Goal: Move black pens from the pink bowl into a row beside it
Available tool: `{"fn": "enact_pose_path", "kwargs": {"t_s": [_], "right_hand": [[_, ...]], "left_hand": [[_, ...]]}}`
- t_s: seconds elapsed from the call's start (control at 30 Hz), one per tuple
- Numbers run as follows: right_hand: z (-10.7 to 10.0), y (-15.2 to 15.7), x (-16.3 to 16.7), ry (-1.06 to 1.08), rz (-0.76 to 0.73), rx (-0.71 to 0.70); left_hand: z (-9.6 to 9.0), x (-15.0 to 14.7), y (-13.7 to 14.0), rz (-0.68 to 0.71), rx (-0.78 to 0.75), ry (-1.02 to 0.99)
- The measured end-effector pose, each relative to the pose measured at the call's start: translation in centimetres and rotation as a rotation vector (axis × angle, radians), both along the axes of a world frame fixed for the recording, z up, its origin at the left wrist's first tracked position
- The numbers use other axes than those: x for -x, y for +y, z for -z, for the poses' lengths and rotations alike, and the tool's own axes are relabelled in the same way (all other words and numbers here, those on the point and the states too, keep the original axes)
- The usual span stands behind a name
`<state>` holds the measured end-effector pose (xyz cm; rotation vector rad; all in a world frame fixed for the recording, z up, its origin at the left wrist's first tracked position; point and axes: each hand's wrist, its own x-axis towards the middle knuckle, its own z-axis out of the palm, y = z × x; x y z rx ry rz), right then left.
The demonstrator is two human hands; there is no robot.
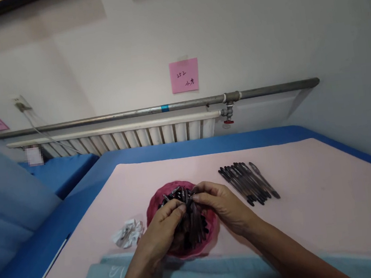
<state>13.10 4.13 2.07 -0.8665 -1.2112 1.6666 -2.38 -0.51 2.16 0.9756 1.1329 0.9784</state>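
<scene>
A pink basket [152, 207] holds a jumble of dark pens and pen parts [196, 228]. Above its middle, my left hand [162, 225] is closed, thumb and fingers pinching a dark pen whose outline is mostly hidden by the fingers. My right hand [226, 206] pinches at the same spot from the other side, its fingertips close to those of the left. To the right of the basket, several dark pens [245, 183] lie side by side in a slanted row on the pink sheet. One more pen [264, 180] lies at the row's right end, slightly apart.
Crumpled white paper [128, 233] lies left of the basket. A light blue cloth [218, 272] runs along the near edge of the pink sheet [330, 193]. Behind the blue table edge [206, 145] are a radiator [167, 133], a pipe with a red valve [228, 121] and a wall.
</scene>
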Motion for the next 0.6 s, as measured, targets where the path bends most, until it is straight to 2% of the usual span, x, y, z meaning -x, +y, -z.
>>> {"fn": "enact_pose_path", "kwargs": {"t_s": [0.1,0.3,0.47,0.53,0.6], "right_hand": [[0.6,0.1,0.1,0.013,-0.030,0.035],[0.9,-0.6,1.0,0.029,0.003,0.062],[0.8,-1.5,1.8,0.067,-0.013,-0.002],[0.8,-1.6,1.9,0.160,-0.031,0.052],[0.8,-1.5,1.9,0.254,-0.042,0.125]], "left_hand": [[-0.1,-0.1,0.0,0.004,0.009,-0.004],[-0.2,-0.4,0.1,0.001,-0.030,0.014],[0.0,-1.4,-0.1,0.130,0.025,0.001],[0.0,-1.5,0.1,0.105,0.043,-0.015],[-0.1,-1.2,0.3,0.001,0.052,-0.027]]}}
